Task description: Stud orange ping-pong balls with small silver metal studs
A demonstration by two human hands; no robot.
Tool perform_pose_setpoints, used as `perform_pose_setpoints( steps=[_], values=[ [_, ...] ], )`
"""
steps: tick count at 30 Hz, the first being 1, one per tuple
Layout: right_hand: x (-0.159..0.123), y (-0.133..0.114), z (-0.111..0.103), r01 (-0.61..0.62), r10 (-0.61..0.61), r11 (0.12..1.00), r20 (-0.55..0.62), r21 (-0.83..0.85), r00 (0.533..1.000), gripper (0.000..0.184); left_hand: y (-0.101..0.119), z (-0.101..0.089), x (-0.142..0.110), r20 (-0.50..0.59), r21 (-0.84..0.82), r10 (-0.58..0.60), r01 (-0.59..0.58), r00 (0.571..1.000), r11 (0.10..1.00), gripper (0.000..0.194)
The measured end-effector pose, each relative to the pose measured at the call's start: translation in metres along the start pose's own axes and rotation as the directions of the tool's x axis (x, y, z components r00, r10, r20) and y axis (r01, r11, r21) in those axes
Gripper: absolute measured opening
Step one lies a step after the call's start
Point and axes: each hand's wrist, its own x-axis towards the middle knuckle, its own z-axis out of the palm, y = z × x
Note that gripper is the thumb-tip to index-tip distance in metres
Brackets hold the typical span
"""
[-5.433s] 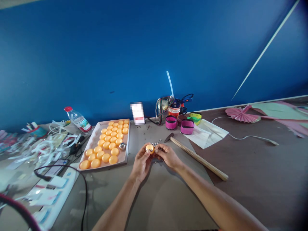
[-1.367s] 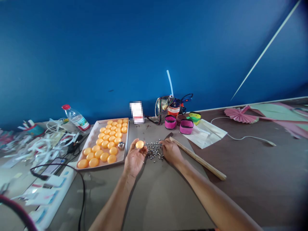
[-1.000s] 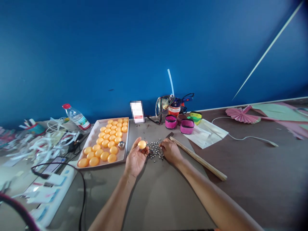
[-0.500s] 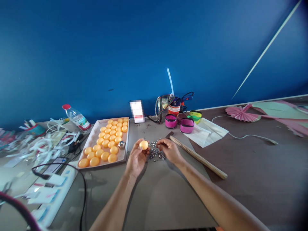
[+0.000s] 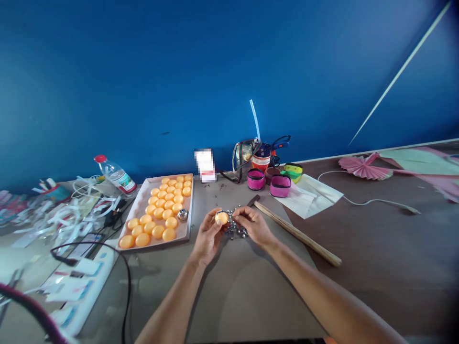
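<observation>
The left hand (image 5: pixel 208 235) and right hand (image 5: pixel 254 226) are bare, the forearms (image 5: pixel 175 301) too. An orange sliver (image 5: pixel 330 340) (whether clothing, I cannot tell) shows bottom right of centre.

On my feed the worktop (image 5: pixel 376 248) is part grey, part dark brown. Around the small metal beads (image 5: pixel 239 232) on it I have a magenta band (image 5: pixel 256 184) at one o'clock, a white sheet (image 5: pixel 315 197) at two, a hammer (image 5: pixel 297 232) at three, a power strip (image 5: pixel 88 296) at eight, a tray (image 5: pixel 141 198) at nine.
</observation>
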Motion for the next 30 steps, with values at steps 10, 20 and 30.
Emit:
perform_pose_setpoints(
  steps=[10, 20, 30],
  values=[
    [-0.0026, -0.0025, 0.0024, -0.002, 0.0, 0.999, 0.065, 0.034, 0.998, 0.022, -0.0057, 0.0041, -0.0025, 0.002, 0.084, 0.025, -0.025, 1.0, 0.996, 0.036],
    [-0.0037, -0.0012, 0.0033, -0.09, 0.074, 0.982, 0.101, 0.167, 0.992, 0.026, -0.0094, 0.0017, -0.0015, -0.007, 0.185, 0.09, -0.087, 0.996, 0.979, 0.036],
    [-0.004, -0.0008, 0.0034, -0.112, 0.091, 0.976, 0.115, 0.185, 0.989, 0.028, -0.0092, 0.0018, -0.001, -0.044, 0.404, 0.153, -0.122, 0.987, 0.907, 0.04]
  ],
)
